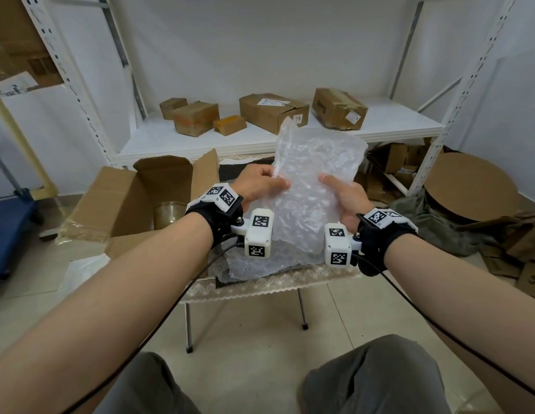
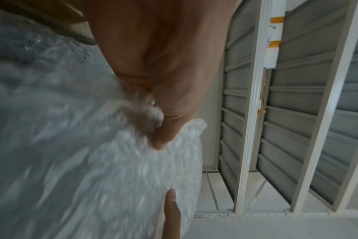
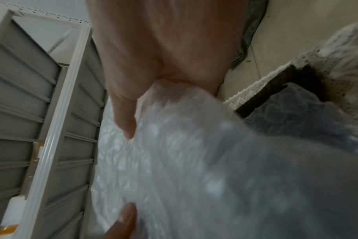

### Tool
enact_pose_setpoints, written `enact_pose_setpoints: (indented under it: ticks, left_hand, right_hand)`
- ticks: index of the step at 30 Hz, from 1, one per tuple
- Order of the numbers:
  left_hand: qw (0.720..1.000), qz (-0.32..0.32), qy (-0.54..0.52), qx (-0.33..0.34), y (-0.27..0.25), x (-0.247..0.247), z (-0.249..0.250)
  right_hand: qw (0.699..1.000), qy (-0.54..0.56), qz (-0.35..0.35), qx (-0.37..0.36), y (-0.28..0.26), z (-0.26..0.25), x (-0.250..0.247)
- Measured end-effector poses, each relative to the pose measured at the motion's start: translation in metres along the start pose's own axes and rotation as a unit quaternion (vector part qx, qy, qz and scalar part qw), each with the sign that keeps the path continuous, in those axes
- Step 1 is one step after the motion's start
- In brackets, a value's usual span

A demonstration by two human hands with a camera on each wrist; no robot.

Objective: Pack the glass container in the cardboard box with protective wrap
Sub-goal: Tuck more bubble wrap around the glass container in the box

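Observation:
Both hands hold up a clear sheet of bubble wrap [image 1: 314,180] above a small table. My left hand [image 1: 261,182] pinches its left edge between thumb and fingers; in the left wrist view the bubble wrap [image 2: 117,161] bunches under my left hand [image 2: 159,129]. My right hand [image 1: 341,194] grips the sheet's right side, thumb on the front; the right wrist view shows the bubble wrap [image 3: 174,161] beneath my right hand [image 3: 133,116]. To the left stands the open cardboard box [image 1: 131,204] with the glass container [image 1: 167,213] upright inside it.
More bubble wrap [image 1: 260,264] lies on the small lace-edged table [image 1: 275,283]. A white shelf [image 1: 260,135] behind holds several cardboard boxes. A round cardboard piece [image 1: 469,186] and flattened cartons sit at the right. A blue cart [image 1: 9,228] stands at the far left.

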State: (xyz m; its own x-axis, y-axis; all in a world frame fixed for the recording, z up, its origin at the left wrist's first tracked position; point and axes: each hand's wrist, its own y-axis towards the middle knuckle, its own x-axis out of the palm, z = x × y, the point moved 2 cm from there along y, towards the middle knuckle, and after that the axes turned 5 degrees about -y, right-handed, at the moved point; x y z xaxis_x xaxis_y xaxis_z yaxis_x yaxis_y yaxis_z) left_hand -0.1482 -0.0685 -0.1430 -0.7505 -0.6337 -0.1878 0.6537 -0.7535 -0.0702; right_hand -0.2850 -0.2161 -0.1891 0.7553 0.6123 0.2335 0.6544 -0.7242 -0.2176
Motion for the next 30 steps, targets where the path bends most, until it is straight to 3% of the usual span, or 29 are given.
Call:
enact_pose_setpoints:
  ticks: [6, 10, 15, 21, 23, 30]
  left_hand:
    - [0.999, 0.039, -0.002, -0.008, 0.005, -0.005, 0.002]
    - [0.999, 0.047, -0.001, -0.017, 0.006, -0.007, 0.000]
    - [0.998, 0.068, -0.018, -0.006, 0.006, -0.003, 0.001]
    - [0.994, 0.089, 0.062, 0.015, 0.005, -0.001, 0.016]
    - [0.994, 0.093, 0.058, 0.012, 0.006, -0.002, 0.019]
    - [0.996, 0.045, 0.062, 0.052, 0.001, -0.009, 0.028]
  right_hand:
    - [0.996, -0.056, -0.023, 0.064, -0.007, -0.009, 0.003]
    - [0.995, -0.087, -0.021, 0.037, -0.006, -0.006, 0.001]
    - [0.988, -0.150, 0.033, -0.003, -0.004, -0.005, 0.002]
    - [0.988, -0.152, -0.010, 0.004, -0.009, -0.006, 0.001]
    - [0.991, -0.135, 0.003, 0.008, -0.008, -0.005, 0.000]
    - [0.991, -0.114, -0.032, 0.063, -0.010, -0.012, 0.004]
